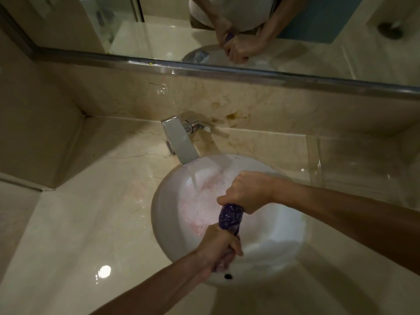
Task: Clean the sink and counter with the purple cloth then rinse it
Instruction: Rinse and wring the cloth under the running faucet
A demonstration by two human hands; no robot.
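Now I am wringing the purple cloth point(230, 216) over the sink point(168, 226), low and right of centre in the frame. My right hand point(246, 192) is curled tight around its upper end and my left hand point(221, 248) grips its lower end, the cloth twisted into a short roll between them. Water runs from the faucet point(179, 139) into the bowl, where pinkish suds lie, so I judge the wiping is done and the rinse well under way; what remains is squeezing out, clearing the suds and shutting the water. The counter point(86, 223) shines wet at lower left. Across the top of the frame the mirror point(159, 30) repeats my hands. Nothing lies in the way of my hands.
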